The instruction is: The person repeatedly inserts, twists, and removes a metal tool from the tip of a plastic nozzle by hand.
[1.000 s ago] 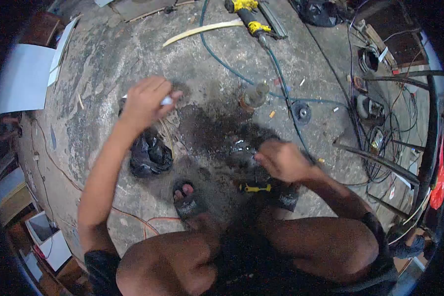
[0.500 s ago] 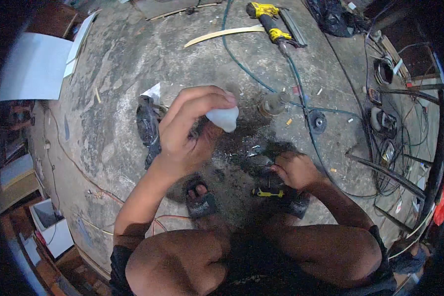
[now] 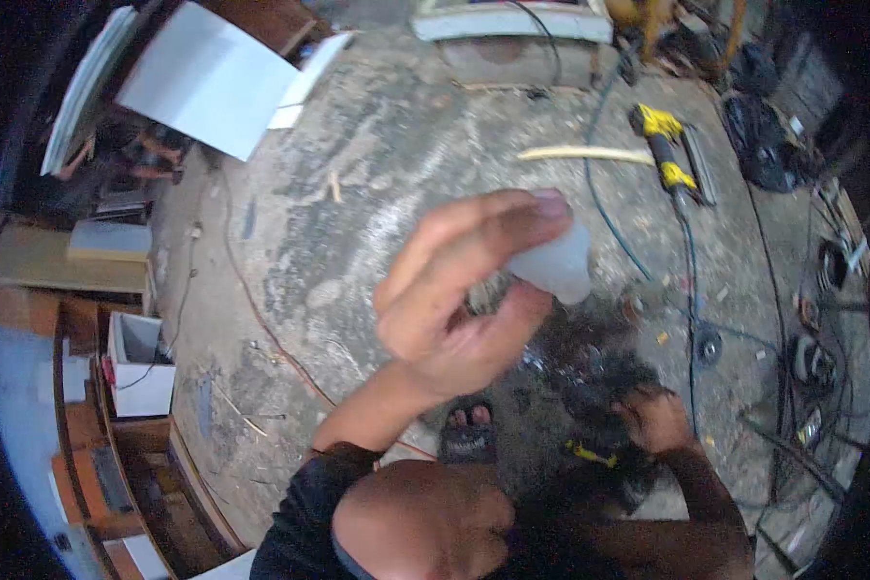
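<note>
My left hand is raised close to the camera, thumb and fingers pinching a small, translucent whitish piece with a rounded lower edge. I cannot make out its kind. Lower down on the right, my right hand is closed near the floor, beside a dark, blurred mass. Whatever its fingers hold is hidden by blur. Just left of and below that hand lies a small yellow-and-black tool. A wet dark patch covers the floor between my hands.
A yellow-and-black nail gun with a hose lies beside a pale curved strip. A grinding disc is right of my right hand. White panels and open wooden shelving stand at left; cables run over the floor.
The camera view has swung, so the floor things appear shifted right and more of the left side shows. My left hand appears larger, nearer the camera, still pinching the whitish piece. My right hand stays low.
</note>
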`<state>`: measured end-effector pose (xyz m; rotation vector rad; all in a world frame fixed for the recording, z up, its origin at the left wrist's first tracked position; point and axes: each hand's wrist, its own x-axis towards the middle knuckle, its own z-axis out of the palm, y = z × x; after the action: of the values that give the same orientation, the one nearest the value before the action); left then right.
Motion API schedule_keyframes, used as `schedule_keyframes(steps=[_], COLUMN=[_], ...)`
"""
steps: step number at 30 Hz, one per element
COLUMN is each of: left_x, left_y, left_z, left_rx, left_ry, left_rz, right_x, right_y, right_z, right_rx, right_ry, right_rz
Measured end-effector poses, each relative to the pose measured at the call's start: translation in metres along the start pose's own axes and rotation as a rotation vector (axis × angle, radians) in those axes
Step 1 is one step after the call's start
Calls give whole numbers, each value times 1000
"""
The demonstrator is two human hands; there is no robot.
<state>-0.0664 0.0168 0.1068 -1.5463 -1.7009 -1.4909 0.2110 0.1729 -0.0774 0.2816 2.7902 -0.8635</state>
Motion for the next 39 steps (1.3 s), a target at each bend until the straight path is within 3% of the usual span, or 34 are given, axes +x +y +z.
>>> schedule_keyframes(steps=[8, 14, 21, 26, 35, 39], left_x=[13, 16, 25, 25, 24, 23], left_y=[4, 3, 3, -1, 2, 15], left_z=[-33, -47, -51, -55, -55, -58], left_rx=[122, 140, 111, 109, 125, 181], left_ry=[93, 198, 368, 354, 364, 282], left_rz=[42, 69, 128, 138, 149, 90], right_x=[2, 3, -3, -6, -8, -8], right_y=[-3, -3, 14, 5, -2, 9], right_z=[3, -3, 17, 14, 10, 21], right_rx=[-24, 25, -10, 3, -38, -10], right_ry=[18, -33, -1, -56, 51, 1], right_rz=[46, -113, -56, 8, -144, -90])
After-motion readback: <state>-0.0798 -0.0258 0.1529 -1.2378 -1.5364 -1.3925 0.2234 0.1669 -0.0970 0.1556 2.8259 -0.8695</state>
